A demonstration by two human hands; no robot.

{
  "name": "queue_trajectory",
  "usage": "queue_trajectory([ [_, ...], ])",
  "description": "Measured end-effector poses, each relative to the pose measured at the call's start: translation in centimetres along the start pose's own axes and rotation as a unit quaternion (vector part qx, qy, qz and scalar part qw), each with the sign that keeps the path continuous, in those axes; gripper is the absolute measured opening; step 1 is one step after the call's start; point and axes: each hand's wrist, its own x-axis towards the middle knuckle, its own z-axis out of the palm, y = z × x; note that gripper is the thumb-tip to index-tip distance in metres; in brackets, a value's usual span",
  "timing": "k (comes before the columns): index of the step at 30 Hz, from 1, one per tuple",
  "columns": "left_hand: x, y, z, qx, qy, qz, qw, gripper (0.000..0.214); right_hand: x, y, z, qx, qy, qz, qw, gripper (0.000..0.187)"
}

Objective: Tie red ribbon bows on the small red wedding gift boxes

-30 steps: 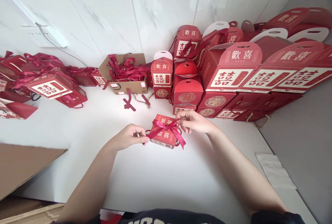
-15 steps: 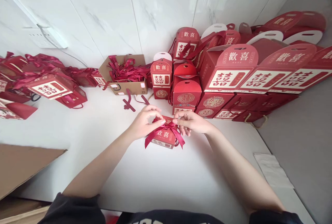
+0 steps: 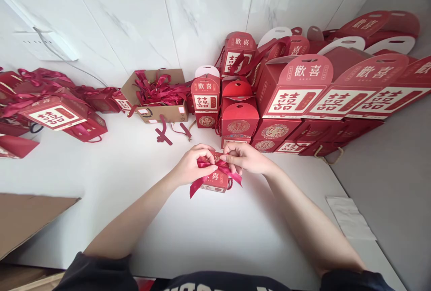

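A small red gift box (image 3: pixel 217 178) with gold lettering sits on the white table in front of me. Across its top lies a shiny crimson ribbon (image 3: pixel 199 186) tied in a bow, its two tails hanging over the near side. My left hand (image 3: pixel 192 165) pinches the left part of the bow between thumb and index finger. From the other side, my right hand (image 3: pixel 245 158) pinches the bow close to its knot. Both sets of fingertips nearly meet over the lid and hide part of the knot.
Stacked red gift boxes (image 3: pixel 303 98) line the wall at the right. Behind my hands, a cardboard box (image 3: pixel 164 115) holds many ribbons, with loose ribbon pieces (image 3: pixel 164 131) before it. Ribboned boxes (image 3: pixel 59 113) lie at left. Brown cardboard (image 3: pixel 33 219) and a white tissue (image 3: pixel 350 219) flank the table.
Both hands keep hold of the bow and have shifted slightly at the knot. The left tail now hangs lower and the right tail has swung outward. The view has moved a little.
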Motion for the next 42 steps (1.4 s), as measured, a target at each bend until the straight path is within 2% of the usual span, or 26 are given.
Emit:
queue_trajectory([
  [13,0.1,0.2,-0.1,0.004,-0.007,-0.008,1.000,0.008,0.1,0.4,0.0,0.010,0.006,-0.004,1.000,0.034],
  [20,0.0,0.0,0.0,-0.006,-0.006,-0.009,1.000,0.010,-0.2,-0.3,0.0,-0.024,0.030,0.026,0.999,0.034],
  [27,0.0,-0.1,-0.1,-0.026,-0.017,0.001,1.000,0.016,0.0,0.1,-0.2,-0.026,0.030,-0.007,0.999,0.032],
  [33,0.2,-0.3,-0.1,-0.016,-0.014,0.002,1.000,0.015,0.4,0.2,0.7,-0.031,0.052,-0.007,0.998,0.033],
  [36,0.1,-0.2,-0.9,-0.005,-0.030,0.006,1.000,0.015,0.3,-0.1,0.9,-0.043,0.079,-0.009,0.996,0.034],
  [39,-0.2,0.2,-2.7,0.000,-0.060,0.040,0.997,0.020,-0.3,-0.8,0.1,-0.072,0.103,0.008,0.992,0.035],
  [42,-0.5,0.7,-4.6,0.015,-0.056,0.087,0.995,0.020,-1.2,-1.5,-1.3,-0.140,0.067,0.039,0.987,0.040],
])
